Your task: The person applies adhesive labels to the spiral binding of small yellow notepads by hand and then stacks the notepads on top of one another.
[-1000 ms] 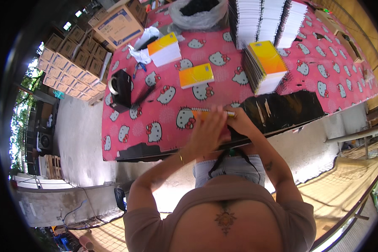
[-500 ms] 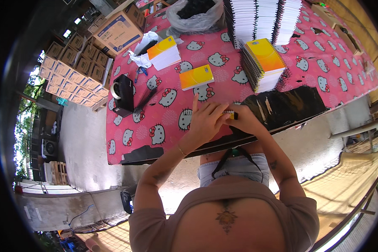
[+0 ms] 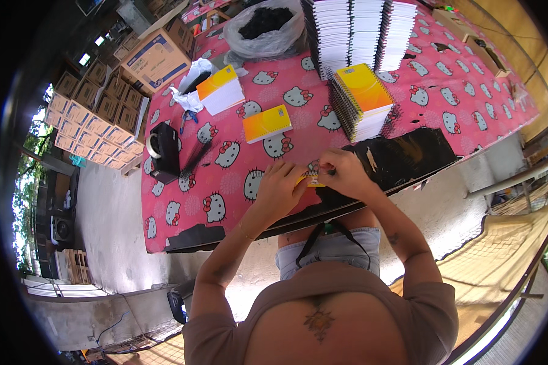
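At the table's near edge, a small yellow notebook lies between my hands, mostly covered by them. My left hand presses over its left side with the fingers together. My right hand is curled in a pinch at the notebook's right end; what its fingertips grip is hidden. Just beyond lies another yellow-orange notebook, flat on the pink table cover. To the right stands a stack of spiral-bound notebooks with a yellow-orange cover on top.
Tall stacks of bound notebooks rise at the back, beside a plastic bag of black material. On the left are a yellow-topped paper stack, a black tape dispenser and black wire coils. Cartons stand beyond.
The head view has shifted slightly. My left index finger has come down from pointing up, and my right hand has drawn up into a pinch, exposing more of the notebook.
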A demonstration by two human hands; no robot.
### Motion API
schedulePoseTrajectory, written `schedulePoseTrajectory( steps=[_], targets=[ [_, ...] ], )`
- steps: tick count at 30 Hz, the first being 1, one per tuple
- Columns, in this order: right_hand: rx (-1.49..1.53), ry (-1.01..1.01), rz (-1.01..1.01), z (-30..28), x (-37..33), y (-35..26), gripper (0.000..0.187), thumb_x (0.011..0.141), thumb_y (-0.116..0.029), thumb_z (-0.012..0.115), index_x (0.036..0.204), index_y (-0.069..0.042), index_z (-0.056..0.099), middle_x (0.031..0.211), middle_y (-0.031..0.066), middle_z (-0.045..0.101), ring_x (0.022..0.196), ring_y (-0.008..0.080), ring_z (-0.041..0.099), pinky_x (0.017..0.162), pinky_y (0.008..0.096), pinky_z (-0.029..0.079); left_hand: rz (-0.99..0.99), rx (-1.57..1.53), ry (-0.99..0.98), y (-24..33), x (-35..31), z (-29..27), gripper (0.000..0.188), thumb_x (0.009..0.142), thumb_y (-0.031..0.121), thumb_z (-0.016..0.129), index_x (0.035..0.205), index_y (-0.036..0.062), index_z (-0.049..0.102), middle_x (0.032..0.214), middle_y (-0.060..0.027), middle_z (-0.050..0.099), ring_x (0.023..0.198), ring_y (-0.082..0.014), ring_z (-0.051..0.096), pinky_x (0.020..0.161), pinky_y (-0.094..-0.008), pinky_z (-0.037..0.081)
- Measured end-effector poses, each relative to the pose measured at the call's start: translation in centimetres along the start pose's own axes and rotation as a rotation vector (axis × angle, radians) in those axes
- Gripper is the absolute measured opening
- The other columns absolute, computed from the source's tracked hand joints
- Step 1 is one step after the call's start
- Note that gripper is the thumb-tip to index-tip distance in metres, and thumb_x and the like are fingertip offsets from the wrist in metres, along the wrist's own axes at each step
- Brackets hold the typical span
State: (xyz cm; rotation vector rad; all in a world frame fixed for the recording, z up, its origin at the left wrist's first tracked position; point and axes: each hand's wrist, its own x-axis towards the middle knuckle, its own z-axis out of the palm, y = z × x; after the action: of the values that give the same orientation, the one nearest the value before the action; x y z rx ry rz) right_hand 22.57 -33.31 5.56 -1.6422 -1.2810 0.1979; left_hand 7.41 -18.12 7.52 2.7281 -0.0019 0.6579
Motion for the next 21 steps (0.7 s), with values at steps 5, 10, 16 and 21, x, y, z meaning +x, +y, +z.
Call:
schedulePoseTrajectory(
  steps=[5, 10, 16, 21],
  targets=[
    [-0.076, 0.359, -0.136, -3.3, 0.2, -3.1, 0.031, 0.074, -0.008, 0.073, 0.103, -0.001, 0.064, 0.100, 0.0181, 0.066, 0.091, 0.0368, 0.065, 0.080, 0.0398, 0.052, 0.112, -0.008, 0.038, 0.4, 5.4, -4.6, 0.019, 0.083, 0.006, 0.068, 0.102, 0.0054, 0.067, 0.092, -0.0105, 0.065, 0.083, -0.0313, 0.061, 0.073, -0.0427, 0.049],
    [-0.405, 0.578, 0.037, -13.0, 1.7, 0.1, 0.059, 0.085, -0.018, 0.077, 0.135, 0.003, 0.054, 0.128, 0.0203, 0.062, 0.116, 0.0320, 0.060, 0.099, 0.0390, 0.047, 0.426, -0.038, 0.499, 1.2, 16.0, -4.2, 0.024, 0.081, -0.003, 0.065, 0.105, 0.0025, 0.067, 0.104, -0.0130, 0.067, 0.095, -0.0329, 0.064, 0.081, -0.0404, 0.053],
    [0.158, 0.209, 0.197, -15.0, 2.6, 5.4, 0.062, 0.087, -0.011, 0.075, 0.142, 0.004, 0.049, 0.128, 0.0165, 0.065, 0.113, 0.0183, 0.062, 0.100, 0.0340, 0.049, 0.462, -0.266, 0.207, -2.5, 18.6, 4.7, 0.026, 0.082, -0.007, 0.062, 0.107, 0.0009, 0.067, 0.114, -0.0146, 0.066, 0.113, -0.0325, 0.064, 0.095, -0.0403, 0.053],
    [0.105, 0.209, 0.227, -15.6, 2.3, 5.5, 0.062, 0.087, -0.009, 0.075, 0.143, 0.002, 0.049, 0.130, 0.0159, 0.064, 0.114, 0.0185, 0.061, 0.100, 0.0342, 0.049, 0.415, -0.272, 0.214, -1.8, 18.3, 5.0, 0.027, 0.083, -0.007, 0.061, 0.108, 0.0007, 0.067, 0.115, -0.0149, 0.067, 0.113, -0.0327, 0.064, 0.093, -0.0393, 0.054]
  ],
)
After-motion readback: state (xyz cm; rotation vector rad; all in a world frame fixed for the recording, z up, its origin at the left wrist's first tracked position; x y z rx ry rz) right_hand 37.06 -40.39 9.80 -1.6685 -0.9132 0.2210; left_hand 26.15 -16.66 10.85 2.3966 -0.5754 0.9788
